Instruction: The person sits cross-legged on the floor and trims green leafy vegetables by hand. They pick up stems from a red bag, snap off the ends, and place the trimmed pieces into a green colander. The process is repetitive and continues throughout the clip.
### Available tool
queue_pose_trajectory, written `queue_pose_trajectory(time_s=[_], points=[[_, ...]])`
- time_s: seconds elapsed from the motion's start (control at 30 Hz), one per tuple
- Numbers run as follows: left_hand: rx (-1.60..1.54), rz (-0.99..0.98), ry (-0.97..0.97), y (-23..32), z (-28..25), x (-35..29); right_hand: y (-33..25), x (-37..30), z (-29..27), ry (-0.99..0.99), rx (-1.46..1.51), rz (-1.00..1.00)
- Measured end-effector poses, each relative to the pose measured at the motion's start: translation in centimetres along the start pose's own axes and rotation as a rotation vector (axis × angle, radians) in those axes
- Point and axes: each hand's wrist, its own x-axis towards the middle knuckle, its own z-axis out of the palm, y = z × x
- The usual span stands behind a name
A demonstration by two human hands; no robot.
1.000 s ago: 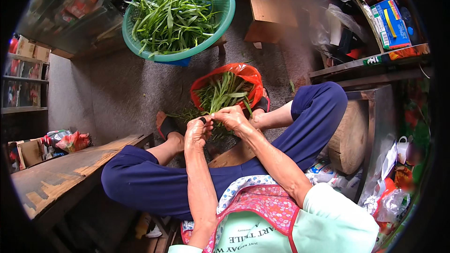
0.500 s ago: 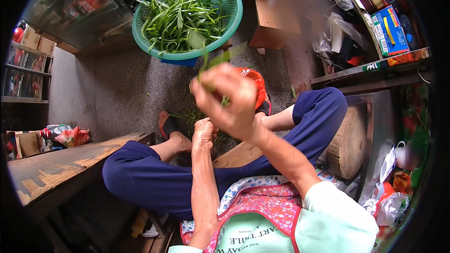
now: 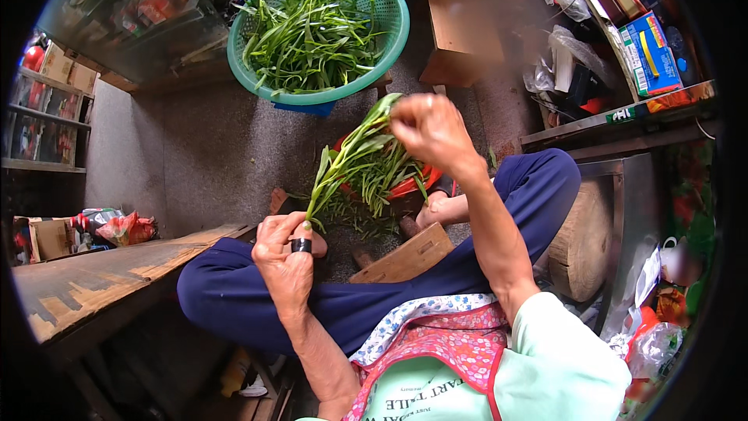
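Observation:
A leafy green water spinach stalk (image 3: pixel 340 160) stretches slantwise between my two hands above the floor. My left hand (image 3: pixel 284 261) is closed on its lower stem end, the thumb wearing a black band. Up at the leafy end, my right hand (image 3: pixel 436 131) has its fingers curled in against the leaves. Beneath them, a red plastic container or bag (image 3: pixel 411 184) holds more greens and is partly covered by the stalks. Beyond my hands stands a green colander (image 3: pixel 319 97) heaped with cut water spinach (image 3: pixel 312 43).
A small wooden stool (image 3: pixel 405 256) is between my legs, near scattered green scraps (image 3: pixel 362 218) on the floor. At left runs a worn wooden bench (image 3: pixel 117 273). A brown box (image 3: pixel 460 23) sits at the far right, beside cluttered shelving (image 3: pixel 623 113).
My hands have moved apart: the left one toward the left, the right one to the right and slightly up. The stalk now spans between them, and the red container shows more fully.

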Motion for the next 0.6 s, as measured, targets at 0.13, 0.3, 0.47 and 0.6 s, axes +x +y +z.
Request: queue_pose_trajectory(time_s=[0.13, 0.3, 0.47, 0.6], points=[[-0.002, 0.037, 0.006, 0.0, -0.7, 0.1, 2.4, -7.6, 1.9, -0.125, -0.126, -0.076], [-0.009, 0.07, -0.033, 0.1, -0.2, -0.1, -3.4, -7.0, -2.4, 0.183, 0.214, -0.027], [-0.181, 0.01, -0.085, 0.7, -0.2, -0.1, -2.3, -3.7, -0.1, 0.258, -0.048, -0.534], [-0.26, -0.042, -0.094, 0.3, -0.6, 0.1, -1.6, -3.7, 1.8, 0.219, -0.06, -0.573]])
